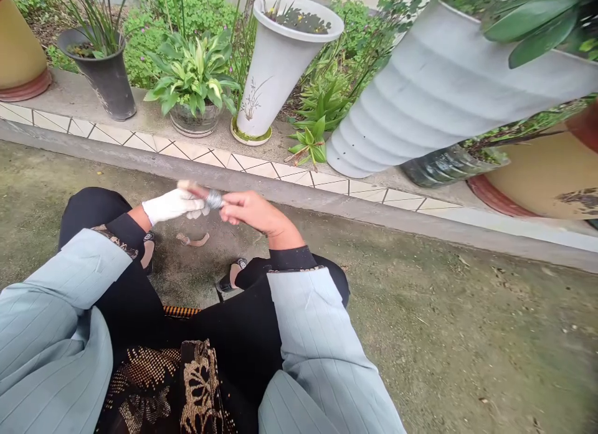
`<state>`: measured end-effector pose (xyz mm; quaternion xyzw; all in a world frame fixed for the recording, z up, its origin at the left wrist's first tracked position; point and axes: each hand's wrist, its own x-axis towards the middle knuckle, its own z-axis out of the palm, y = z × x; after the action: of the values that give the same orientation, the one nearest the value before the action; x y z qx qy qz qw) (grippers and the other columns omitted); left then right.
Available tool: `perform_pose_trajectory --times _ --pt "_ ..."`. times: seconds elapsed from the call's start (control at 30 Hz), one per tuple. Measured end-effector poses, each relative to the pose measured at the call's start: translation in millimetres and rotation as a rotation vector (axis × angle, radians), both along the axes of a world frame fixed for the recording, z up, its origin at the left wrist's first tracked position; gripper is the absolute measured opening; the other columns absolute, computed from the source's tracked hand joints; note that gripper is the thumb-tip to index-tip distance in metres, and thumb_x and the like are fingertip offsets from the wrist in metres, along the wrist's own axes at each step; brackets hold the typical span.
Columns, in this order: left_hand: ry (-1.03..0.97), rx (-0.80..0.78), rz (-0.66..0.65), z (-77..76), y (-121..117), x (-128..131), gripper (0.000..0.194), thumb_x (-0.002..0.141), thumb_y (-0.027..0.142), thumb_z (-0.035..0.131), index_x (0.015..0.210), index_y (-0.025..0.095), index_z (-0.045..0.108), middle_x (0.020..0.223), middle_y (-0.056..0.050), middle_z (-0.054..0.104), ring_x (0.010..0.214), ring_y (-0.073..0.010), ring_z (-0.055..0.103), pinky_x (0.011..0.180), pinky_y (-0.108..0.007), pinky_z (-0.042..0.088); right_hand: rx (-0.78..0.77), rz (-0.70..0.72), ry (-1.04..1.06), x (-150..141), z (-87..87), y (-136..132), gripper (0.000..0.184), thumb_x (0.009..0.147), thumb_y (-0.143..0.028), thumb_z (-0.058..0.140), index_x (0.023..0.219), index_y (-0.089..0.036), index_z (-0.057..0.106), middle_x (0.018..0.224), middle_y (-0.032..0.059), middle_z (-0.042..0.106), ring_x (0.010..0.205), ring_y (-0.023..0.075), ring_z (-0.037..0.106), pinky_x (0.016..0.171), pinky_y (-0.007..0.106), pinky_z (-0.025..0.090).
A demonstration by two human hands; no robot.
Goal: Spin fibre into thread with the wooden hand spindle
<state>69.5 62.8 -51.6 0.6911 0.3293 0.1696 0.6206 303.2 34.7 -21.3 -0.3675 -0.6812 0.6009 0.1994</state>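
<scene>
Tiled ledge (175,150), planters (276,73) atop; ground (443,303), curled strip (200,241)

From my left hand (174,205), gloved in white, to my right hand (250,210), the blurred piece (214,199) runs reddish brown, then silvery grey (its tip looks tan). Beyond my hands, off-white tiles (205,155) carry dark diagonal lines; nearer me than either hand, my pale blue-grey sleeves (317,322) are pinstriped.

Two hands (252,211), one glove (164,206), two shoes (226,283), two yellow pots (21,48).

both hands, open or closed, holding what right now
Left hand, gloved: closed on a blurred brownish piece.
Right hand, bare: closed, pinching at the blurred grey part beside it.
</scene>
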Motion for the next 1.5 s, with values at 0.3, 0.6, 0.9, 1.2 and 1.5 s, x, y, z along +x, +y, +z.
perform_pose_trajectory --times 0.3,0.6,0.9,1.2,1.5 --pt "-0.041 -0.129 -0.140 9.7 -12 5 0.027 0.082 0.037 0.062 0.087 0.011 0.069 0.062 -0.002 0.056 0.053 -0.0087 0.045 0.052 -0.020 0.038 0.235 -0.569 -0.534 17 -14.5 17 0.021 0.083 -0.033 0.058 0.084 -0.015 0.068 0.068 0.0028 0.062 0.057 0.0115 0.049 0.055 0.024 0.033" --pt "-0.097 -0.233 -0.103 1.9 -9 7 0.029 0.077 0.039 0.068 0.073 0.009 0.069 0.062 -0.006 0.063 0.054 -0.0114 0.053 0.054 -0.022 0.043 -0.008 0.275 -0.818 1 -11.6 9 0.018 0.081 -0.029 0.059 0.084 -0.016 0.071 0.065 0.0026 0.062 0.056 0.0105 0.050 0.055 0.024 0.034" --pt "-0.335 -0.445 -0.014 -21.1 -14 12 0.038 0.070 0.040 0.078 0.086 0.007 0.069 0.081 -0.013 0.071 0.072 -0.0219 0.068 0.070 -0.034 0.053 -0.143 0.208 -0.051 23 10.4 0 0.029 0.074 -0.039 0.069 0.084 -0.012 0.066 0.066 -0.0019 0.057 0.057 0.0064 0.046 0.055 0.021 0.039" --pt "-0.412 -0.669 0.138 -27.1 -11 13 0.042 0.083 0.039 0.065 0.109 0.005 0.063 0.096 -0.020 0.072 0.082 -0.0263 0.071 0.076 -0.041 0.056 -0.058 -0.171 0.212 23 9.6 -5 0.037 0.073 -0.047 0.072 0.067 -0.014 0.057 0.062 -0.0010 0.053 0.053 0.0064 0.042 0.050 0.022 0.032" --pt "-0.335 -0.637 0.020 -31.1 -13 10 0.041 0.072 0.016 0.070 0.111 0.006 0.066 0.099 -0.019 0.072 0.086 -0.0248 0.070 0.080 -0.039 0.054 -0.143 -0.354 0.285 17 -3.6 1 0.040 0.067 -0.047 0.077 0.078 -0.014 0.057 0.059 -0.0041 0.049 0.048 0.0054 0.039 0.045 0.020 0.029"
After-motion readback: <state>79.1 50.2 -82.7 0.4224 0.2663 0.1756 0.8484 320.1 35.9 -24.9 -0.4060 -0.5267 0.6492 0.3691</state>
